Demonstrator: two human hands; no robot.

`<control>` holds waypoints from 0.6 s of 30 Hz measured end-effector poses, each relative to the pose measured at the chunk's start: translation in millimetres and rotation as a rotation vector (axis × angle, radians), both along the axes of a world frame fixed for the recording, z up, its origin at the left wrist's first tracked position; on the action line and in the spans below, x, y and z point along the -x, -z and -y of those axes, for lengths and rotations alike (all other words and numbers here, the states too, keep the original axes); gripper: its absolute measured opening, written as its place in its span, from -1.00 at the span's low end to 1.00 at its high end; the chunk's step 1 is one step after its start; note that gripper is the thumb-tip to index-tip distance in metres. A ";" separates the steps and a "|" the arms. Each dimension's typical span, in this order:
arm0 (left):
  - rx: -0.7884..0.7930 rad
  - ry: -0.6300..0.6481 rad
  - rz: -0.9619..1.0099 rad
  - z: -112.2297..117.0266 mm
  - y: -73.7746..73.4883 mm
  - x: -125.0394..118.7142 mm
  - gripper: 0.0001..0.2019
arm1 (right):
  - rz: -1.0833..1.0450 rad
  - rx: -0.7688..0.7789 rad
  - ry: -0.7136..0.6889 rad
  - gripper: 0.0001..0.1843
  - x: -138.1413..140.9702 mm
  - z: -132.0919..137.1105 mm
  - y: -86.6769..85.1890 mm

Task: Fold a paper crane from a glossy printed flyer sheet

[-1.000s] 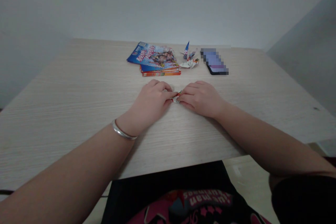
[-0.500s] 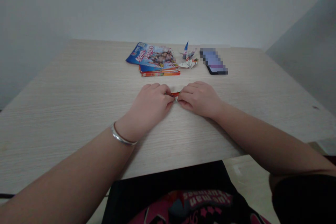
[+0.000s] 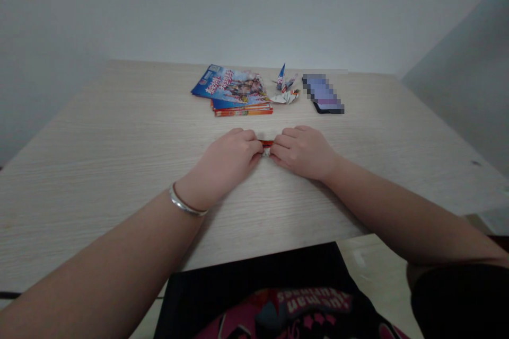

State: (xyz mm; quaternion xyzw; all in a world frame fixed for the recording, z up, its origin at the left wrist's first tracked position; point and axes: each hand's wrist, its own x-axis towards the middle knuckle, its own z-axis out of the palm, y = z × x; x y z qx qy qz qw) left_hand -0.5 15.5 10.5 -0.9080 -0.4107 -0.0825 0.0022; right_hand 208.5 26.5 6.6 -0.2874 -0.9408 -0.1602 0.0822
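Note:
A small piece of folded paper, red-orange and white, lies between my two hands at the middle of the table. My left hand pinches its left side, with the thumb low and the fingers curled over it. On the right side, my right hand grips the paper with bent fingers. Most of the paper is hidden behind my fingers; only a narrow strip shows. Beyond my hands, two folded paper cranes sit close together, one of them with a blue upright point.
Behind my left hand is a pile of printed booklets, blue on top with orange ones below. A phone with a blurred screen lies at the back right. The pale wooden table meets a plain wall.
Both hands stay on the paper and have shifted only slightly. A little more of the red and white strip shows between the fingers.

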 end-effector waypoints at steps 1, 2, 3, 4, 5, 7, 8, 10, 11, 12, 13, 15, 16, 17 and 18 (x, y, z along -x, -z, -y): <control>-0.001 -0.001 0.000 0.5 -0.5 -0.1 -0.74 | 0.012 0.018 -0.005 -0.66 0.3 0.0 -1.0; -0.002 -0.001 0.003 1.1 -0.7 -0.2 -0.73 | 0.015 0.039 -0.006 -0.66 0.6 -0.3 -1.6; -0.004 0.000 0.010 1.6 -0.7 -0.1 -0.73 | 0.007 0.063 0.001 -0.66 0.7 -0.9 -1.7; -0.006 0.001 0.019 1.9 -0.4 -0.1 -0.73 | -0.007 0.092 0.016 -0.67 0.7 -1.6 -1.5; -0.008 0.002 0.031 1.9 0.2 0.1 -0.73 | -0.029 0.124 0.042 -0.68 0.6 -2.4 -1.1; -0.008 -0.005 0.056 1.3 2.1 0.5 -0.73 | -0.085 0.197 0.104 -0.71 -0.2 -4.0 0.5; -0.003 -0.014 0.069 0.7 3.1 0.7 -0.72 | -0.117 0.236 0.132 -0.72 -0.8 -4.6 1.4; 0.019 -0.031 0.100 -0.9 5.0 1.0 -0.71 | -0.187 0.307 0.176 -0.73 -2.0 -5.5 3.5; 0.032 -0.041 0.117 -1.6 5.6 1.1 -0.70 | -0.220 0.336 0.188 -0.74 -2.4 -5.8 4.5; 0.044 -0.050 0.133 -2.2 5.9 1.0 -0.70 | -0.248 0.362 0.195 -0.75 -2.7 -6.0 5.5; 0.054 -0.059 0.147 -2.6 5.9 0.9 -0.70 | -0.271 0.384 0.198 -0.75 -2.9 -6.3 6.3; 0.068 -0.078 0.168 -2.8 5.4 0.6 -0.71 | -0.298 0.419 0.201 -0.77 -2.7 -6.9 7.3; 0.073 -0.087 0.177 -2.8 5.1 0.7 -0.72 | -0.304 0.434 0.205 -0.77 -2.5 -7.3 7.5; 0.080 -0.091 0.184 -2.7 4.8 0.9 -0.74 | -0.307 0.447 0.212 -0.78 -2.3 -7.6 7.5; 0.086 -0.090 0.189 -2.7 4.6 1.4 -0.75 | -0.308 0.458 0.222 -0.79 -2.1 -7.9 7.4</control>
